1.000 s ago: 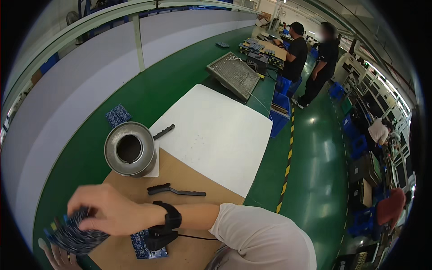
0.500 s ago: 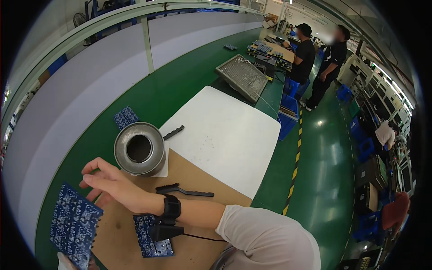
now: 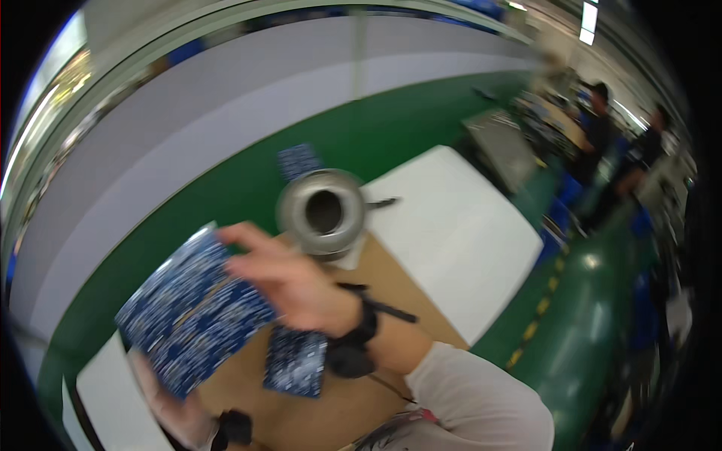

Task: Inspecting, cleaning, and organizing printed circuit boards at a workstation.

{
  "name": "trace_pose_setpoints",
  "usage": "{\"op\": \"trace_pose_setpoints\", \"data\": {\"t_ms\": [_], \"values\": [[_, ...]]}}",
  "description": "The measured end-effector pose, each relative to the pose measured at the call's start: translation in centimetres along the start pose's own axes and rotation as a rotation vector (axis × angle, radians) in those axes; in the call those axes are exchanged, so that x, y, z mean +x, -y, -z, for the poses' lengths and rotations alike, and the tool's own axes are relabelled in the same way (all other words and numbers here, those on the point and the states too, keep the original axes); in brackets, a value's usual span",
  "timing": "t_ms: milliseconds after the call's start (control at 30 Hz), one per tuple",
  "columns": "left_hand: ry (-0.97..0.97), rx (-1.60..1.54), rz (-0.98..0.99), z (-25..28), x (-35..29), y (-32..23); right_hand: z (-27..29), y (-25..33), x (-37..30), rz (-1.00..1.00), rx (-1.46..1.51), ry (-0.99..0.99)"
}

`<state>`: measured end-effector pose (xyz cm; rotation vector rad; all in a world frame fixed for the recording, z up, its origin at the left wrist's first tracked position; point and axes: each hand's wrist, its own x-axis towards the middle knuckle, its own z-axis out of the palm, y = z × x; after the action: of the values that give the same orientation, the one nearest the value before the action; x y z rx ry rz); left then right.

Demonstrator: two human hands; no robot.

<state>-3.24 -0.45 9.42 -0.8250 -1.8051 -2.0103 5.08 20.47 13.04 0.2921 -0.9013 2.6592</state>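
A blue circuit board panel (image 3: 197, 312), smeared by motion, is held up tilted at the left. My left hand (image 3: 169, 398), in what looks like a pale glove, grips its lower edge. At the panel's upper right edge is my right hand (image 3: 289, 282), bare, thumb over the face and forefinger by the corner; its other fingers are partly hidden. Below my right wrist another blue circuit board (image 3: 295, 368) lies on the brown mat (image 3: 338, 410). A black brush (image 3: 395, 310) rests partly behind that wrist.
A round metal canister (image 3: 350, 225) with an open middle stands beyond my right hand, with a small circuit board (image 3: 299, 160) behind it. A dark handle (image 3: 384, 203) lies on the white sheet (image 3: 459, 240). Two people (image 3: 598, 135) are at the far right.
The view has swung left. The panel has come up and turned, and more of my left hand shows. My right hand, apart from the panel before, is now on its edge.
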Motion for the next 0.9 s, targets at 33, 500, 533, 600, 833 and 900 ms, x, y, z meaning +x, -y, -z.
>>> {"op": "trace_pose_setpoints", "data": {"t_ms": [33,500,533,600,833,900], "values": [[0.132,0.081,-0.018,-0.4,0.3,-1.1,-0.1,-0.2,-0.6,0.106,-0.165,-0.002],[0.290,-0.707,0.412,-1.2,2.7,-4.6,-0.5,-0.2,-0.6,-0.033,0.071,0.047],[0.284,-0.705,0.415,-1.3,2.8,-4.5,-0.5,-0.1,-0.6,-0.031,0.068,0.037],[0.264,-0.691,0.419,-1.5,2.8,-4.4,-0.6,-0.1,-0.5,-0.026,0.062,0.014],[0.212,-0.678,0.485,-2.0,2.7,-4.4,-0.7,-0.2,-0.3,-0.040,0.082,-0.047],[0.175,-0.620,0.457,-2.1,2.7,-4.6,-0.7,-0.3,-0.2,-0.044,0.088,-0.038]]}}
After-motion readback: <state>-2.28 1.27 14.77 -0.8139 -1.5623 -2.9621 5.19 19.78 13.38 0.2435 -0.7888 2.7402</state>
